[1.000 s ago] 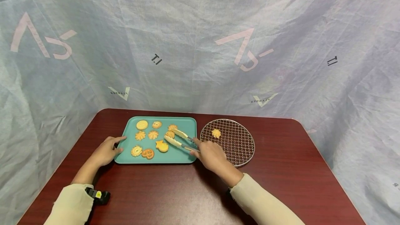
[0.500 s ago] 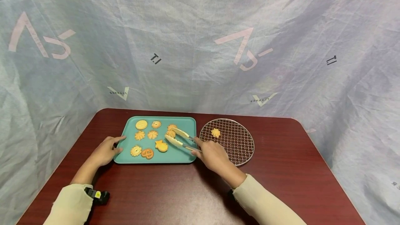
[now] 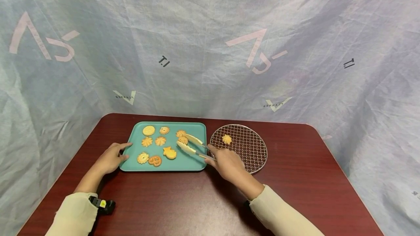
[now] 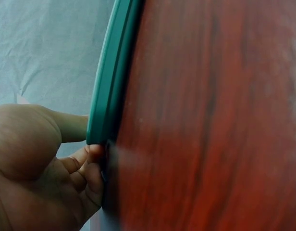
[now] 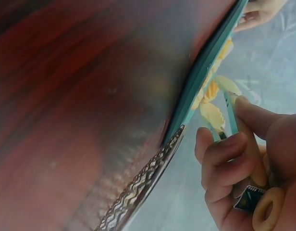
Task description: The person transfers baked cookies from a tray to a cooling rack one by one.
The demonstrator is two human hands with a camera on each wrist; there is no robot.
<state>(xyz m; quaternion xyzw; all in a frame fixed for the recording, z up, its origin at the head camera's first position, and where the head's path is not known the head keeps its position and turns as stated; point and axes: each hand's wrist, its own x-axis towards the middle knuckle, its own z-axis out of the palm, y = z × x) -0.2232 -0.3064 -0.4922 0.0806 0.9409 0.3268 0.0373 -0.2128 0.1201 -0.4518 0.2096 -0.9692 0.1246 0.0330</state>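
Observation:
My right hand (image 3: 228, 163) grips a pair of tongs (image 3: 197, 152) with cream tips and a ring at the handle end, seen in the right wrist view. The tips stand on either side of a round swirl cookie (image 3: 183, 140) over the tray's right part. My left hand (image 3: 111, 158) holds the left edge of the teal tray (image 3: 190, 165); the left wrist view shows the thumb at the rim (image 4: 97, 120) and the other fingers curled below. Also on the tray are a fish-shaped cookie (image 3: 170, 153), a pretzel-shaped cookie (image 3: 155, 161) and several round or flower-shaped ones.
Right of the tray lies a round wire rack (image 3: 252, 148) with one star-shaped cookie (image 3: 226, 139) on it; my right hand overlaps its near left edge. Both stand on a dark red wooden table (image 3: 170, 199). A grey cloth (image 3: 197, 46) hangs behind the table.
The tongs and my right hand have shifted a little to the right, and the swirl cookie between the tips has moved right with them. My left hand has stayed at the tray edge.

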